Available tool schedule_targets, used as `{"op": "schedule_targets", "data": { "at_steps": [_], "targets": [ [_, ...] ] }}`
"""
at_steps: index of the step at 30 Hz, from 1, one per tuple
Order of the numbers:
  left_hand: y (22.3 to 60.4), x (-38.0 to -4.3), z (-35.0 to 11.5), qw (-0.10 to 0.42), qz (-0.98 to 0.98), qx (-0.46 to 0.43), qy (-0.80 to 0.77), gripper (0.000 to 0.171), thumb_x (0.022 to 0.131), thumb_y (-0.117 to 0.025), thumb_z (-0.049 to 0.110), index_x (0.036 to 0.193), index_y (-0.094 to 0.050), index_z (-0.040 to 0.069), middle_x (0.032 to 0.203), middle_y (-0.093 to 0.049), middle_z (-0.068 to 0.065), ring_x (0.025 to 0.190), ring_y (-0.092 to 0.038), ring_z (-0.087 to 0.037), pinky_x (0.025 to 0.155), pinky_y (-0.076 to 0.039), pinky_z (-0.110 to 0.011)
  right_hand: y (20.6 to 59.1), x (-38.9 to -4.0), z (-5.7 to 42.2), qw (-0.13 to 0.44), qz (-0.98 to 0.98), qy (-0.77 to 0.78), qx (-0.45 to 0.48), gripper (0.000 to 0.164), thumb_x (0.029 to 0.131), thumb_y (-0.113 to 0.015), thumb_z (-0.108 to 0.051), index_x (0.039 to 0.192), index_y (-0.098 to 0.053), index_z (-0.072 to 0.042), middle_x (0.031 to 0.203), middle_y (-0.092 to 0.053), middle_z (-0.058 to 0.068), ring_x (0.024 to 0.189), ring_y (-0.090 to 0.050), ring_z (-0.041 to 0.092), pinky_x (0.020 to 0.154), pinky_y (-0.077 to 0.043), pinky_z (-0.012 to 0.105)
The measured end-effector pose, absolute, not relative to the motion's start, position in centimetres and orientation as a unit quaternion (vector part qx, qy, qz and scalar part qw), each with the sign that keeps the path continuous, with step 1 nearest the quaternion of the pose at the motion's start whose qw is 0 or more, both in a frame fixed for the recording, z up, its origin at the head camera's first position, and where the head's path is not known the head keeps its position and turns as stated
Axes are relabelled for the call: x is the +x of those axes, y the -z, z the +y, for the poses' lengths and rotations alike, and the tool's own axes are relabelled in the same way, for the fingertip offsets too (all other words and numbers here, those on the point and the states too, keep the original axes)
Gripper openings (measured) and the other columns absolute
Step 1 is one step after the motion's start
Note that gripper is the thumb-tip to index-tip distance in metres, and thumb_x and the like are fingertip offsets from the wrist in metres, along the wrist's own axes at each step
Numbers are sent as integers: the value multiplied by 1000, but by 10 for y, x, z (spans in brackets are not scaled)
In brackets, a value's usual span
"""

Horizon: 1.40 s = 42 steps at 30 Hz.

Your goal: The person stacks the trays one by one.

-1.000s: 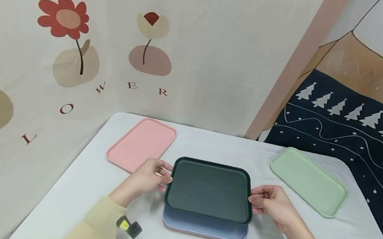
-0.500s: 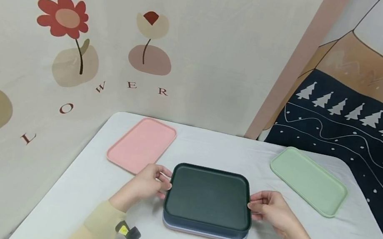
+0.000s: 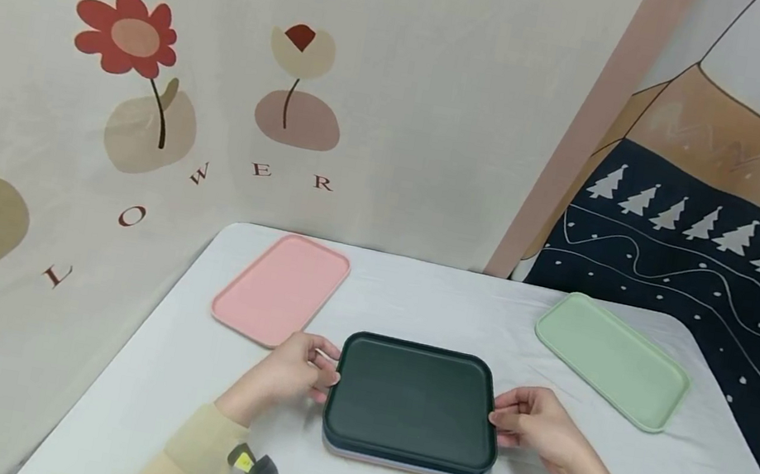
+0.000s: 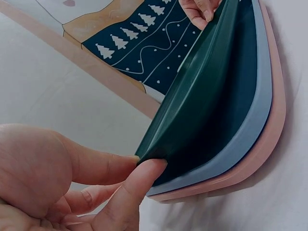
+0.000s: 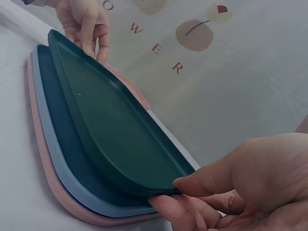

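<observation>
My left hand (image 3: 298,368) and right hand (image 3: 534,418) pinched opposite ends of the dark green tray (image 3: 416,401) between thumb and fingers, presumably to balance it just over the blue tray (image 4: 263,72), which sat on the bottom pink tray (image 4: 278,98).

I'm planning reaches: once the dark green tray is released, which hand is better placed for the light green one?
Probably the right hand: it is nearer the light green tray. The left hand is across the dark green tray, which both hands grip.
</observation>
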<state>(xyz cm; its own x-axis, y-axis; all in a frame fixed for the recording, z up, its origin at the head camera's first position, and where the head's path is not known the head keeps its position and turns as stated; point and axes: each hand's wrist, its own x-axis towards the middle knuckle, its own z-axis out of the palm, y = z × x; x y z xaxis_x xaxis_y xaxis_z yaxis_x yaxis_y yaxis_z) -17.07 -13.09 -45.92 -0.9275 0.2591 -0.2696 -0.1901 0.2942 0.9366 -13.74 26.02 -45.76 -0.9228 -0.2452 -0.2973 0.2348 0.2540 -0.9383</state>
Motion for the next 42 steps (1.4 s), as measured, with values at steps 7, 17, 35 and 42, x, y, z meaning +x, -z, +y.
{"op": "schedule_targets", "data": {
  "at_steps": [7,17,35,42],
  "targets": [
    [461,-168,-131,196,782,17,-591,30,90,-69,-11,120,-62,-9,94,-66,-18,69,-70,-25,65,-66,-39,462,-137,262,201,767,610,-4,20,96,-66,6,110,-59,17,93,-66,14,75,-68,19,67,-64,30],
    [465,-167,-131,203,779,14,-593,30,92,-71,-8,120,-62,-7,96,-66,-17,72,-70,-25,67,-66,-38,461,-136,262,205,767,608,-3,22,95,-67,6,111,-59,18,93,-66,14,78,-69,19,67,-64,31],
    [467,-164,-130,198,785,-3,-587,33,92,-72,-7,124,-62,-7,97,-67,-17,73,-70,-24,67,-66,-38,462,-134,262,202,782,590,-1,24,95,-71,5,113,-61,17,92,-66,13,80,-70,21,69,-65,33],
    [467,-163,-131,200,786,-2,-586,32,93,-72,-7,123,-62,-6,98,-67,-17,74,-70,-24,68,-65,-38,461,-134,261,204,781,590,11,23,94,-72,6,111,-61,16,91,-65,14,80,-70,22,70,-65,33]
  ]
}}
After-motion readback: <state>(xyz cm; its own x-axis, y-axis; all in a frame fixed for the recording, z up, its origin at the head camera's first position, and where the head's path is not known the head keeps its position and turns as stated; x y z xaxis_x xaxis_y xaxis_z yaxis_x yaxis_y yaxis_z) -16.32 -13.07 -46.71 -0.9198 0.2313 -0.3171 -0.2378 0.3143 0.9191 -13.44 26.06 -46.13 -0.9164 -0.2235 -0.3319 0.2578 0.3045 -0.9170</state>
